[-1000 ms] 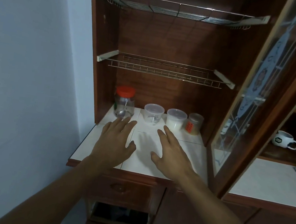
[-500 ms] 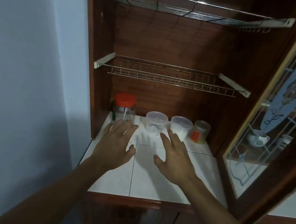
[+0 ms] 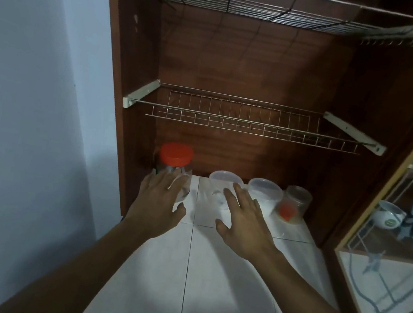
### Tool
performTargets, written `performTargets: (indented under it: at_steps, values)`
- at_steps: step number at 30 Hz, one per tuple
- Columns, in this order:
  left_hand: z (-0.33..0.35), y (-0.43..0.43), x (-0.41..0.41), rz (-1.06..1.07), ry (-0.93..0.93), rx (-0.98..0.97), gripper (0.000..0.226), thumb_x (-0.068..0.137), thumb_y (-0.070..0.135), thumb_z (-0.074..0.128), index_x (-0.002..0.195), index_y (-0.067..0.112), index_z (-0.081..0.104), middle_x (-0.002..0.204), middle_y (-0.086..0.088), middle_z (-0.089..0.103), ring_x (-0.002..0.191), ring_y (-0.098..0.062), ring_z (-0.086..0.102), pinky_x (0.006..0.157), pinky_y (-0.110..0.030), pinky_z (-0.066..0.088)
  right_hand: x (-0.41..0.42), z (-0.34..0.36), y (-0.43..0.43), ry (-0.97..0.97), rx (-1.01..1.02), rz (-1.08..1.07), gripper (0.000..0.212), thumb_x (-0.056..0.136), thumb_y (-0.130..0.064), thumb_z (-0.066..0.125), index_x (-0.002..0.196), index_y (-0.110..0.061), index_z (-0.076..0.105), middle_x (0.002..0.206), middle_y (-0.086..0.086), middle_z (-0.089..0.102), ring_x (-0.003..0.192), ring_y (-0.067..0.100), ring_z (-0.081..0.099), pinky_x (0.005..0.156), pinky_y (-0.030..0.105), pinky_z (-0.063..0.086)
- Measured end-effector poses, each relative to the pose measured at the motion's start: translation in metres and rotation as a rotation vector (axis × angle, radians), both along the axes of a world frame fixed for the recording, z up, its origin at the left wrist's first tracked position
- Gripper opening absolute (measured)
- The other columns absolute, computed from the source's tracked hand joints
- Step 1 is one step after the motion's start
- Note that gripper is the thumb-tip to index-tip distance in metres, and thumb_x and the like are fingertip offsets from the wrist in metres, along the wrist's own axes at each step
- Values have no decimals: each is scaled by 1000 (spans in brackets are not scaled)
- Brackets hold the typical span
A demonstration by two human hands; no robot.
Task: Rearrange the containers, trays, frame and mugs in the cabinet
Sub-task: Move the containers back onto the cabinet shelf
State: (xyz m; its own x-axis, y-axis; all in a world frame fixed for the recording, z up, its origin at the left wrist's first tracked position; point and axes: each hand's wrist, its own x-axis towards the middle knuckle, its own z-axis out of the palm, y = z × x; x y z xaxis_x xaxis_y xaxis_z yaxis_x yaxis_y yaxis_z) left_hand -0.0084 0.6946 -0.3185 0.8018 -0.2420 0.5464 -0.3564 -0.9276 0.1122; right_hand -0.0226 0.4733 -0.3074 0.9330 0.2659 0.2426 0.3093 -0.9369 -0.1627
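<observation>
Along the back of the white tiled counter (image 3: 209, 283) stands a row of containers. A clear jar with a red lid (image 3: 175, 162) is at the left, then an empty clear tub (image 3: 222, 184), a lidded tub of white powder (image 3: 264, 194) and a small clear jar with a red label (image 3: 294, 206). My left hand (image 3: 158, 202) reaches the red-lidded jar with straight fingers spread over its front. My right hand (image 3: 243, 220) hovers flat just in front of the empty tub. Both hands hold nothing.
A wire rack (image 3: 254, 122) spans the cabinet above the containers, and a second rack (image 3: 272, 7) sits higher. The open glass door (image 3: 398, 247) stands at the right, with a white mug (image 3: 387, 219) seen through it. A pale wall (image 3: 36, 107) is at the left.
My view has moved closer to the cabinet. Both hands have advanced toward the back row, the left up to the red-lidded jar, the right up to the empty tub.
</observation>
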Motion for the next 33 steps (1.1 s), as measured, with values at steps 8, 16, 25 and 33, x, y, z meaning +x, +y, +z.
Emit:
performTargets:
  at_steps: [8, 16, 25, 33]
  values:
    - [-3, 5, 47, -5, 24, -7, 62, 77, 41, 57, 133, 15, 48, 132, -14, 58, 121, -37, 56, 101, -60, 40, 48, -7, 2, 52, 59, 2, 75, 97, -46, 51, 156, -24, 10, 164, -2, -6, 152, 20, 2, 119, 32, 17]
    - [4, 16, 106, -3, 25, -5, 62, 76, 43, 53, 130, 11, 57, 138, -14, 54, 126, -35, 51, 102, -58, 37, 94, -22, 3, 65, 126, -69, 74, 95, -44, 55, 155, -22, 17, 165, -1, 1, 151, 20, 9, 121, 35, 22]
    - [0, 22, 152, 38, 49, -21, 70, 77, 56, 48, 132, 13, 56, 140, -14, 52, 128, -39, 48, 102, -59, 36, 148, -54, 0, 111, 135, -167, 74, 92, -49, 55, 152, -19, 24, 163, 5, 12, 148, 27, 16, 120, 40, 24]
    - [-8, 30, 179, 100, 98, -37, 81, 74, 68, 40, 138, 20, 49, 150, -10, 40, 136, -36, 38, 106, -58, 30, 171, -78, 2, 144, 181, -272, 80, 91, -59, 50, 154, -23, 15, 164, 4, 0, 151, 30, 3, 121, 40, 13]
